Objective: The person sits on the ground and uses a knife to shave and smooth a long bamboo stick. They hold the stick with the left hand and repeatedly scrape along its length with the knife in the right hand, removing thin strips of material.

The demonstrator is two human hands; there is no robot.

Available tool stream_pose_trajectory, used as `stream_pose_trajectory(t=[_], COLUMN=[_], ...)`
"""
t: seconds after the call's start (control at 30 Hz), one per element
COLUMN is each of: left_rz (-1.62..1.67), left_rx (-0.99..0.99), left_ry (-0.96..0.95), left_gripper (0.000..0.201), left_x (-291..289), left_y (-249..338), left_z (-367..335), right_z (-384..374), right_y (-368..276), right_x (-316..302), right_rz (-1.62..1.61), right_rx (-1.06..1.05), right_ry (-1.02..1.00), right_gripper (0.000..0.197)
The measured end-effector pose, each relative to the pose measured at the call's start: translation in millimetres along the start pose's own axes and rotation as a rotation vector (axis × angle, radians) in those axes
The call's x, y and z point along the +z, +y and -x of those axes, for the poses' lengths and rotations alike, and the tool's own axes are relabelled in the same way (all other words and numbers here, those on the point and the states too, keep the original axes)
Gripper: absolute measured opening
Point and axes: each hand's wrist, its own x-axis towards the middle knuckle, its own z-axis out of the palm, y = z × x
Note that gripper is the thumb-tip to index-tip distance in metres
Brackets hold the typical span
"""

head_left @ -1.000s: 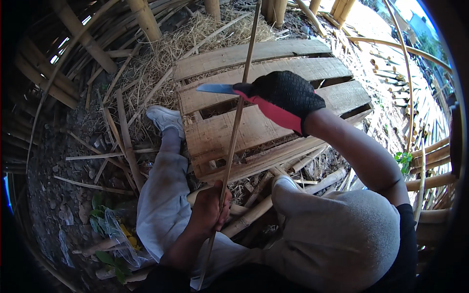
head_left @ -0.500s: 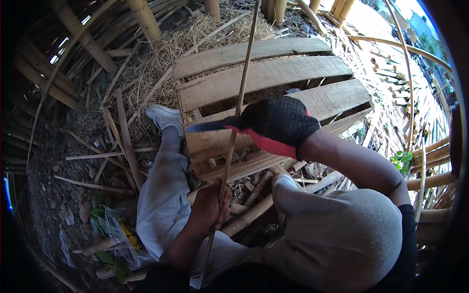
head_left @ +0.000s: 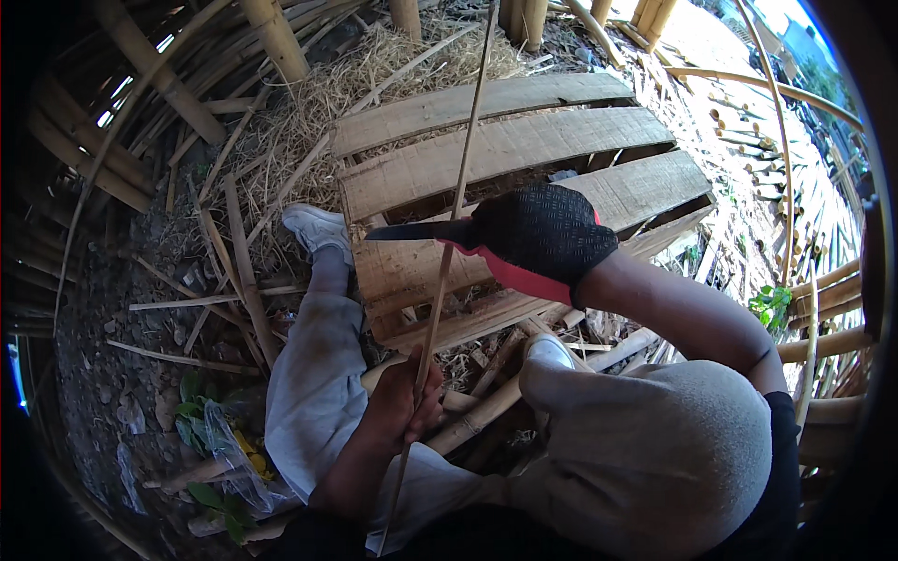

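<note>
Blade work on the bamboo strip (head_left: 463,173), slanting near to far at centre, appears in hand, the left hand (head_left: 398,400) closed round its near part, the right hand (head_left: 543,238) firmly gripping a crossing knife (head_left: 402,232), next seemingly requiring steadiness, with open room over the slatted platform (head_left: 552,136).
</note>
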Motion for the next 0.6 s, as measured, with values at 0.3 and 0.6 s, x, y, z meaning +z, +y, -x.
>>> stream_pose_trajectory(t=[0.3, 0.6], left_rz=[0.196, 0.118], left_rx=[-0.08, -0.075], left_ry=[-0.156, -0.091], left_gripper=[0.047, 0.05], left_x=[-7, -3], left_y=[3, 6], left_z=[-5, -1], right_z=[-8, -5], right_y=[-12, -8], right_x=[-3, -12], right_rz=[-0.052, 0.039], right_rx=[0.045, -0.043], right_ry=[-0.181, -0.083], right_gripper=[0.05, 0.03])
